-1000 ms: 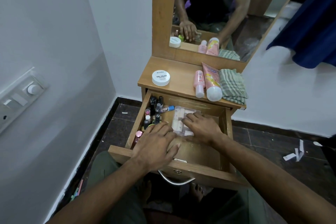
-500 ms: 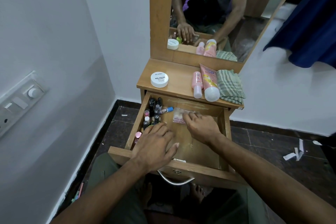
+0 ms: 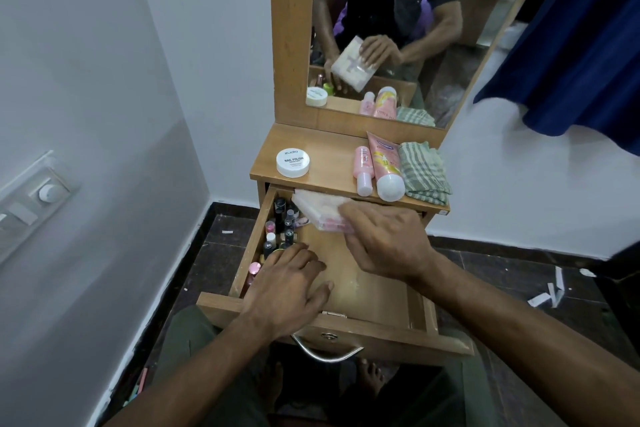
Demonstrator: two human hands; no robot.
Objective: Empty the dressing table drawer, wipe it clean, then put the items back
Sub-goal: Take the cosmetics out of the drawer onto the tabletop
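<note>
Right hand (image 3: 384, 239) is clamped on the plastic packet (image 3: 318, 210), pinching its near-right edge, packet lifted off the drawer (image 3: 367, 291) floor and tilted at the far end, just under the tabletop (image 3: 332, 156) lip. I'd judge it light and soft: clear crinkly wrap over pale pads, so it'll flex and sag from an edge grip, maybe slip. Better to take it across the short side with thumb under. Not fragile.

Left hand (image 3: 287, 284) is flat and fingers spread, gripping nothing, resting at the drawer's near-left, fingertips touching or just beside the nail polish bottles (image 3: 280, 229) lined up along the left wall. Those are small, hard, glassy, top-heavy; they'd tip easily, so take them by the caps or a few at a time. Hands well apart from each other; packet is far-right of the left hand.
</note>
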